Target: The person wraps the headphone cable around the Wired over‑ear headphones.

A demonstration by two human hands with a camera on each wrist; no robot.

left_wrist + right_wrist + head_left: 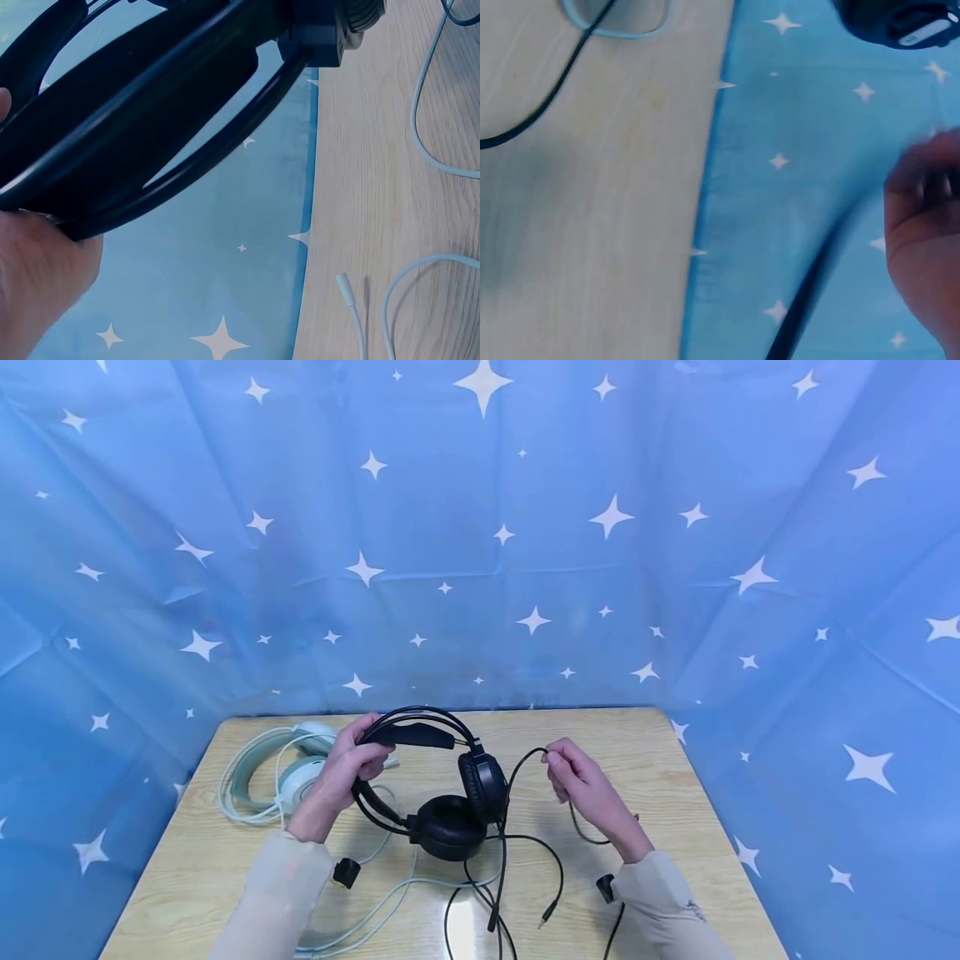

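Note:
A black headset (447, 828) is held over the table by my left hand (347, 770), whose fingers and thumb grip its headband. In the left wrist view the padded headband (150, 112) runs out from that hand (49, 274). To the right, my right hand (588, 785) pinches a black cable (517, 768), which arches over from beside the ear cups and hangs on below the hand. The right wrist view has the right hand (930, 232) at its edge, with the cable (814, 281) blurred. A black cable end with a slim plug (550, 912) lies below the ear cups.
A mint-green headset (243, 768) lies at the table's left, partly behind my left forearm. Its pale cable (375, 906) loops across the front of the wooden table (637, 735), crossing black cables. Behind the table hangs a blue curtain (480, 610) with white stars.

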